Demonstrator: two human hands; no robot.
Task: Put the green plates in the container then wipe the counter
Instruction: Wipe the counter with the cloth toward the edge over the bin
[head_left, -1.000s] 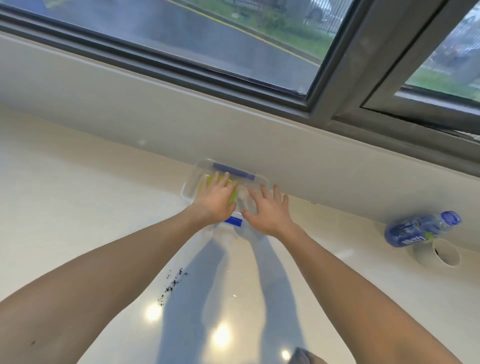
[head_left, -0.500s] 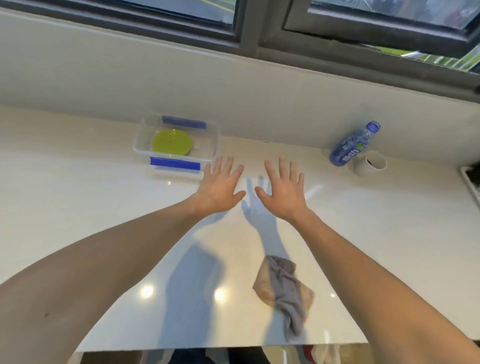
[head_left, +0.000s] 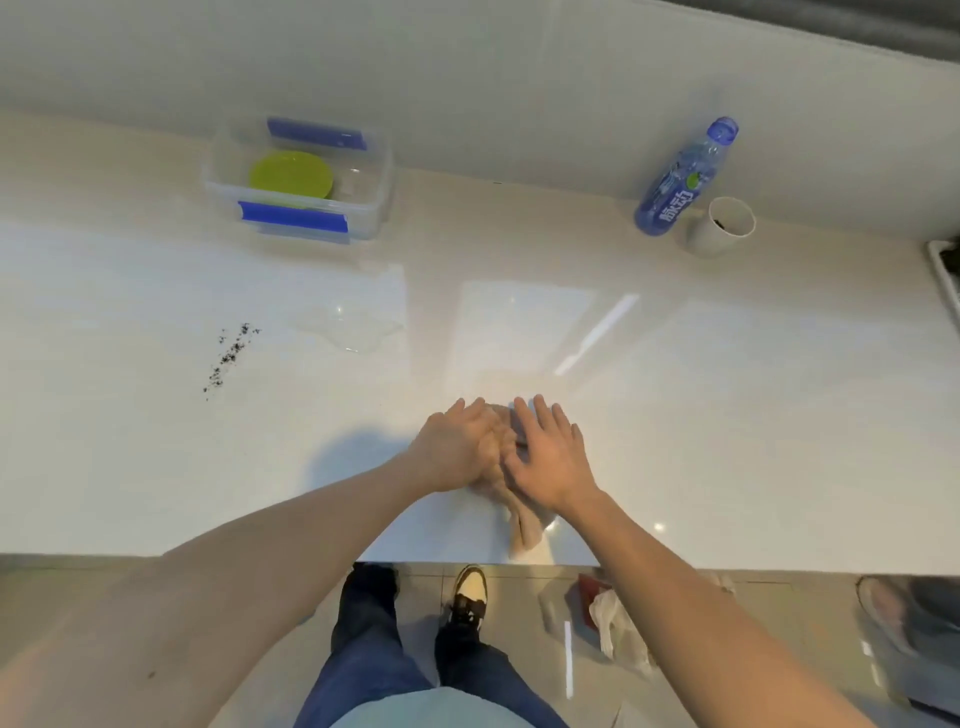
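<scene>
Green plates (head_left: 291, 174) in one container (head_left: 374, 208); one cloth (head_left: 522, 525).

The worktop (head_left: 675, 415) is smooth, glossy pale stone-look, mirroring lights. The container (head_left: 374, 208) is clear plastic with blue plastic clips, holding glossy green plates (head_left: 291, 174). Soft, crumpled beige cloth (head_left: 524, 525) lies near the front edge; the bottle (head_left: 675, 182) is shiny blue plastic.

Bare forearms, blue jeans (head_left: 374, 670), light shirt hem (head_left: 415, 709), black-and-cream sneaker (head_left: 469, 592)
</scene>
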